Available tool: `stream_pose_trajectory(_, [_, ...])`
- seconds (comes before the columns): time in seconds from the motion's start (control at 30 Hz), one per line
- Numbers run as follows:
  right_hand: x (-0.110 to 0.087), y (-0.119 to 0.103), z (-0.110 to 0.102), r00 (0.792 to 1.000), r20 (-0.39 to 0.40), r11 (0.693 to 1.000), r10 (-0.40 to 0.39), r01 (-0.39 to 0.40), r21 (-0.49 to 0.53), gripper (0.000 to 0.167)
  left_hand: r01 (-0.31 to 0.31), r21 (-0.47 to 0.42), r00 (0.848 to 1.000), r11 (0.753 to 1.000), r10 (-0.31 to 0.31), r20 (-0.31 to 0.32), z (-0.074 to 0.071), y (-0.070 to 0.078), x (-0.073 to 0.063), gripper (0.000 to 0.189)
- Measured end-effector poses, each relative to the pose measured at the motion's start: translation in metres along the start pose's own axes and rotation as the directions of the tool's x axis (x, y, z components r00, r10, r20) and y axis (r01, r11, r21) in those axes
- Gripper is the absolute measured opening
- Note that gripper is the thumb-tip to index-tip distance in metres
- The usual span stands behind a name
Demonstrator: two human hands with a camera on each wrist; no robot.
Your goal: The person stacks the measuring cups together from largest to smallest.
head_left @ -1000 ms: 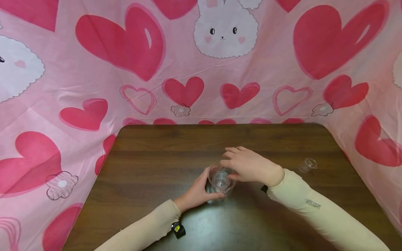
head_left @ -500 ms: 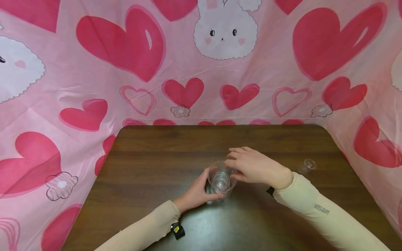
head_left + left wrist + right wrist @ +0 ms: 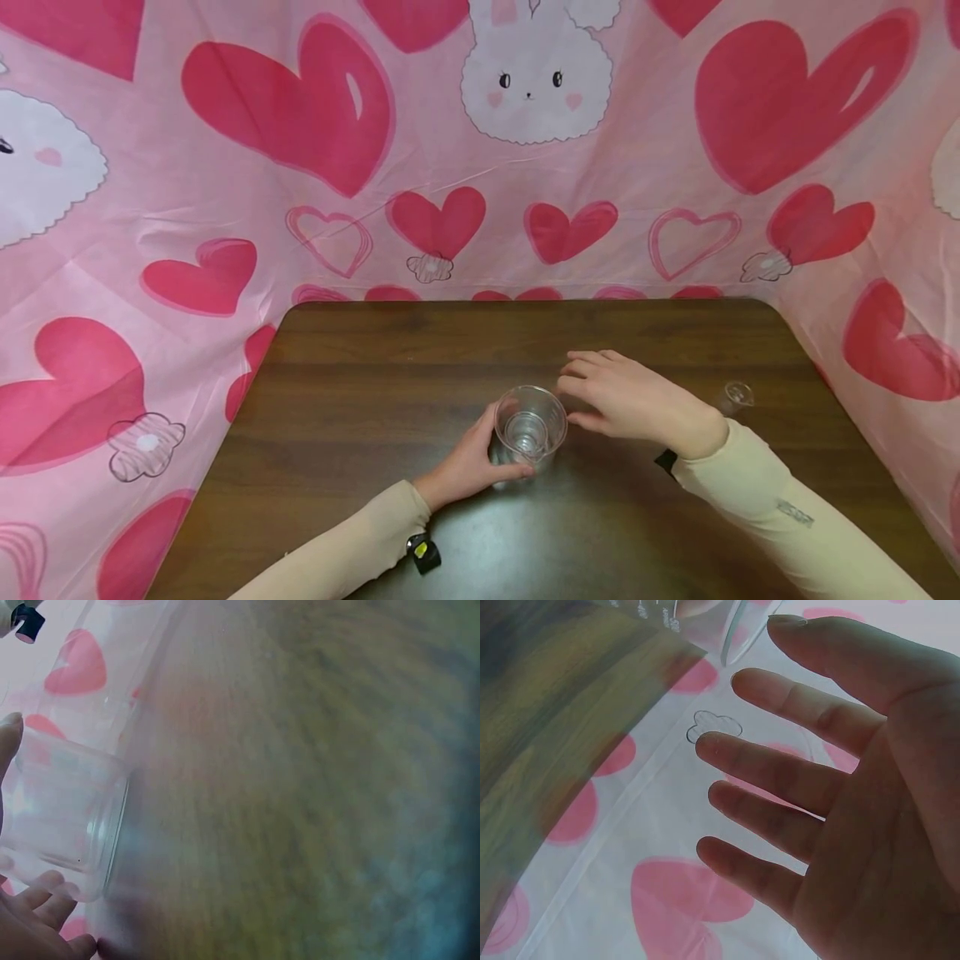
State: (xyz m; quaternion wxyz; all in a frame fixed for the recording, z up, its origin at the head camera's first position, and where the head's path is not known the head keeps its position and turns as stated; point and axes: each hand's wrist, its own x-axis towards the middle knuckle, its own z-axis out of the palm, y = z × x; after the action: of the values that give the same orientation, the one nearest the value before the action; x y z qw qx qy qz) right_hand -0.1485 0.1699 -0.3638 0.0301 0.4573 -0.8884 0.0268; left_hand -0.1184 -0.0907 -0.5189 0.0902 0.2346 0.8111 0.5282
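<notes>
A clear glass beaker (image 3: 553,417) stands upright near the middle of the table, with smaller round glass rims (image 3: 525,435) nested inside it. My left hand (image 3: 471,460) holds it from the left, thumb at the near side and fingers round the far side; the left wrist view shows the beaker's wall (image 3: 64,802) between them. Just right of the beaker hovers my right hand (image 3: 628,398), fingers spread and holding nothing. In the right wrist view its palm and fingers (image 3: 780,772) are bare, with the beaker's rim (image 3: 735,634) close to the thumb tip.
A tiny glass beaker (image 3: 738,394) sits on the right of the table, beyond my right wrist. The dark wooden table (image 3: 360,375) is enclosed at the back and sides by a pink cloth (image 3: 630,167) printed with hearts.
My right hand has drawn off to the right, away from over the beaker's rim, leaving the whole rim visible. The left hand and the beaker have stayed in place.
</notes>
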Motion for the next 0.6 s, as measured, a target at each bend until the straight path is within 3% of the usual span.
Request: stream_pose_trajectory(0.6, [-0.026,0.014,0.000,0.999,-0.015,0.999,0.050,-0.050,-0.007,0.026,-0.010,0.002,1.000,1.000,0.010,-0.003,0.002,-0.006,0.001,0.099])
